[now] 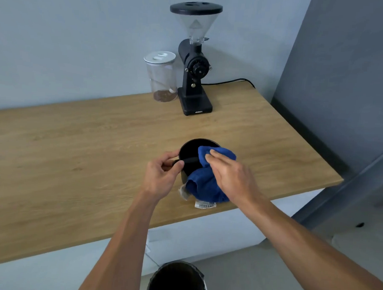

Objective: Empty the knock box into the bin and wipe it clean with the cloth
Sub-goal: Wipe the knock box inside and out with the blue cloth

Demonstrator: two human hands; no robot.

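The black round knock box (189, 152) stands upright on the wooden counter (76, 153), near its front edge. My left hand (161, 175) grips the box's left rim beside the black knock bar. A blue cloth (206, 185) drapes over the box's right rim and down its near side, with white tags hanging at the bottom. My right hand (231, 175) presses the cloth against the rim, fingers reaching over the opening. The black bin (177, 280) sits on the floor below the counter edge, between my forearms.
A black coffee grinder (195, 61) with a clear hopper stands at the back of the counter, its cable trailing right. A clear jar (161, 76) with a silver lid and some coffee is to its left. A grey wall (342, 85) bounds the right side.
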